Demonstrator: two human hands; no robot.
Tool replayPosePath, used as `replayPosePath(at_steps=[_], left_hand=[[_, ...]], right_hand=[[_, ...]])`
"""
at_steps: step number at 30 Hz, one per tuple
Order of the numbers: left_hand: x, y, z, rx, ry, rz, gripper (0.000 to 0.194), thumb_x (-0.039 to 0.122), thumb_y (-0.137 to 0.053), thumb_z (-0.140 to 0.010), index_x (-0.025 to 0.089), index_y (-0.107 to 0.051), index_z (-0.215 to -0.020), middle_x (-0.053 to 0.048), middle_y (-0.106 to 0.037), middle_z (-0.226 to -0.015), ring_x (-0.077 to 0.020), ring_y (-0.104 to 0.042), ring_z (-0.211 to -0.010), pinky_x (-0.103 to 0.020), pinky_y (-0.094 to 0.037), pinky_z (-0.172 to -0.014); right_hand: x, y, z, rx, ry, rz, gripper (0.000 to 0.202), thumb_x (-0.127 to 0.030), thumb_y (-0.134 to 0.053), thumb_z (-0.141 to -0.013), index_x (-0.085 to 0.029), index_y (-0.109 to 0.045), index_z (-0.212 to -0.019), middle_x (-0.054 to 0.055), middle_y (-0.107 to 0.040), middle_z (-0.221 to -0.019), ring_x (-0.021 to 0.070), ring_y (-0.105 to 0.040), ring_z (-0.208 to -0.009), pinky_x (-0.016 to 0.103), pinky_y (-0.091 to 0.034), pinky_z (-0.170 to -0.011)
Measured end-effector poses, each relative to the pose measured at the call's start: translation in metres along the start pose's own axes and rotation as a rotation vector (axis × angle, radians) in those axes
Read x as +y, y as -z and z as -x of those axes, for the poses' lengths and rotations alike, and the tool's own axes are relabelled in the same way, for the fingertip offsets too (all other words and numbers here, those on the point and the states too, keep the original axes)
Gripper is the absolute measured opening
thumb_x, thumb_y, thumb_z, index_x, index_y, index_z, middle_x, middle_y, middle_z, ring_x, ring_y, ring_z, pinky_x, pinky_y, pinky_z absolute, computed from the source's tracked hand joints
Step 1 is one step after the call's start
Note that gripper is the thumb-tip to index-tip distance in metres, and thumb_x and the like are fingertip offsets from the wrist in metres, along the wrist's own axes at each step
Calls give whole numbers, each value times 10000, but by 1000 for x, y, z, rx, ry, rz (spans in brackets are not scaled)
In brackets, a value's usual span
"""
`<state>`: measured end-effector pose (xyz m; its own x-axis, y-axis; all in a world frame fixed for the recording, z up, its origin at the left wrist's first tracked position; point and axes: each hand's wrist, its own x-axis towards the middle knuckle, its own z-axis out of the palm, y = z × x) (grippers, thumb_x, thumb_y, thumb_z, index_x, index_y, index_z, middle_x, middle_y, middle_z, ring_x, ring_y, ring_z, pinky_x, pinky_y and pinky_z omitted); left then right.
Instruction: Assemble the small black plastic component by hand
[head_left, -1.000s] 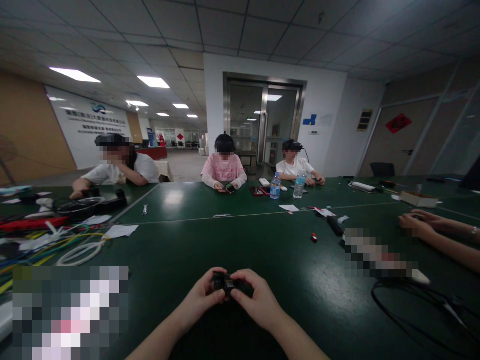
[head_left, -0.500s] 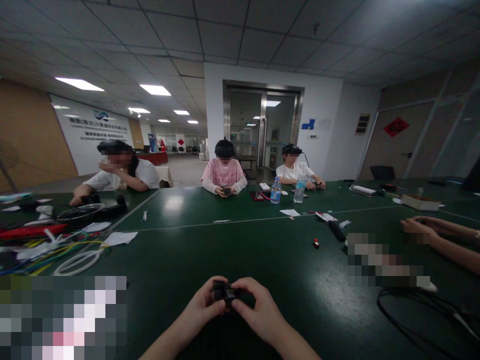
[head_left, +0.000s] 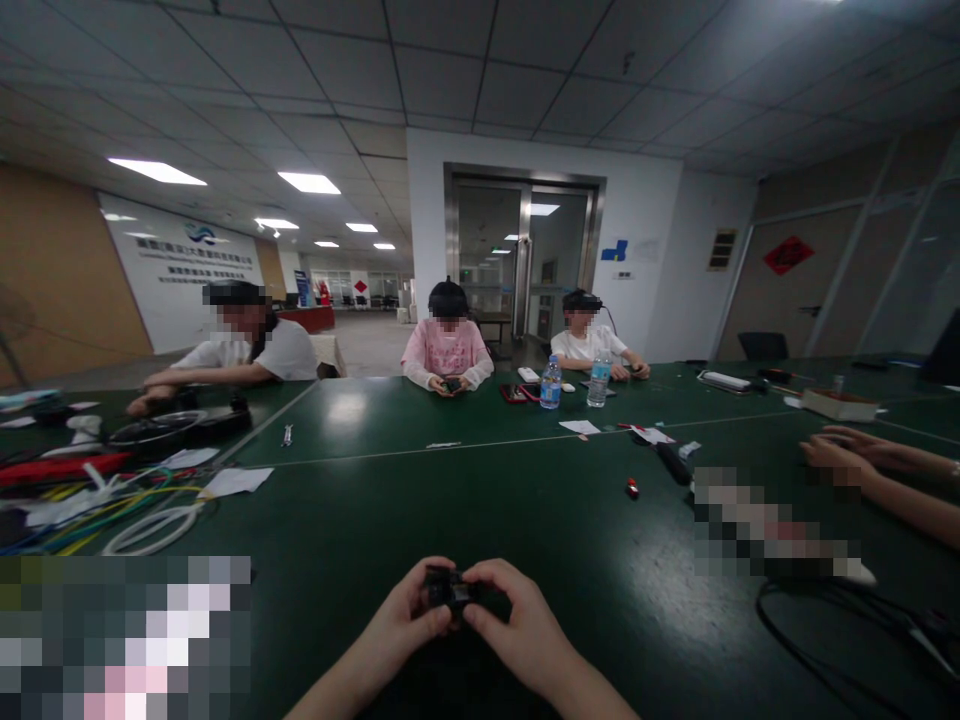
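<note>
A small black object (head_left: 454, 590) is held between my two hands, low in the middle of the head view, over the dark green table (head_left: 360, 530). My left hand (head_left: 420, 606) grips its left side with thumb and fingers. On its right side, my right hand (head_left: 506, 610) pinches it with thumb and index finger. The object has a lighter patch facing up; its finer details are too dark to tell. A small red object (head_left: 632, 489) lies on the table beyond my right hand.
Bundled cables (head_left: 150, 520) and white paper (head_left: 238, 482) lie at left. Two water bottles (head_left: 550, 384) (head_left: 599, 380) stand farther back. Black cables (head_left: 817, 630) lie at right, near another person's hands (head_left: 847, 455). Three people sit across the table.
The person at far left has lowered a hand from near the head to the table. My hands keep hold of the black object, almost unmoved.
</note>
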<state>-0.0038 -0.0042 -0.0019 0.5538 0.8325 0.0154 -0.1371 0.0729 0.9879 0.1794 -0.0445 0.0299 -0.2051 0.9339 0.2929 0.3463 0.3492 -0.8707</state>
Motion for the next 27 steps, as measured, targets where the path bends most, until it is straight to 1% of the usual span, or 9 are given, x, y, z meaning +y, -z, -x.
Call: replayPosePath(at_steps=[4, 8, 12, 15, 19, 22, 27], left_hand=[[0, 0, 1, 1, 0, 0, 451, 366, -692, -670, 238, -487, -1051, -31, -609, -861, -174, -583, -736, -312, -417, -675], [-4, 1, -1, 1, -3, 26, 471, 349, -712, -654, 238, -482, -1049, -23, -604, -845, -160, -578, -712, -300, -412, -658], [-6, 1, -2, 20, -5, 58, 542, 335, -743, -615, 253, -474, -1078, -16, -604, -852, -157, -577, -691, -303, -409, -651], [-3, -1, -1, 26, -6, 49, 550, 321, -733, -632, 251, -463, -1105, -14, -607, -838, -159, -578, -694, -311, -409, -661], [5, -5, 2, 14, -6, 34, 483, 325, -721, -643, 229, -493, -1058, -4, -603, -798, -153, -573, -687, -301, -404, -647], [9, -7, 4, 24, 5, 28, 476, 327, -720, -642, 223, -498, -1049, -6, -605, -806, -154, -571, -702, -304, -405, -659], [10, -7, 3, 28, 14, 29, 481, 333, -729, -630, 219, -503, -1039, -10, -612, -807, -162, -581, -711, -307, -405, -658]], right_hand=[[0, 0, 0, 5, -9, 13, 257, -140, -595, -701, -234, -617, -939, 21, -625, -961, 190, -579, -926, 325, -450, -837], [3, -1, -1, 11, -11, 22, 273, -139, -599, -700, -239, -615, -954, 21, -629, -960, 188, -581, -923, 329, -451, -836], [5, -2, -1, 25, 20, 20, 270, -117, -596, -693, -230, -622, -937, 24, -628, -955, 184, -583, -918, 329, -453, -836], [4, -2, -1, 16, 32, 18, 246, -123, -600, -701, -233, -631, -919, 26, -623, -963, 180, -583, -923, 332, -456, -840], [3, -1, 0, 4, 28, 23, 235, -147, -607, -715, -240, -635, -929, 29, -619, -978, 184, -581, -939, 338, -452, -852], [3, -1, 0, 0, 26, 29, 234, -153, -607, -721, -243, -634, -935, 25, -619, -980, 184, -582, -943, 334, -449, -850], [3, -1, 0, 3, 16, 40, 223, -164, -609, -722, -250, -631, -926, 19, -616, -984, 187, -583, -943, 332, -456, -842]])
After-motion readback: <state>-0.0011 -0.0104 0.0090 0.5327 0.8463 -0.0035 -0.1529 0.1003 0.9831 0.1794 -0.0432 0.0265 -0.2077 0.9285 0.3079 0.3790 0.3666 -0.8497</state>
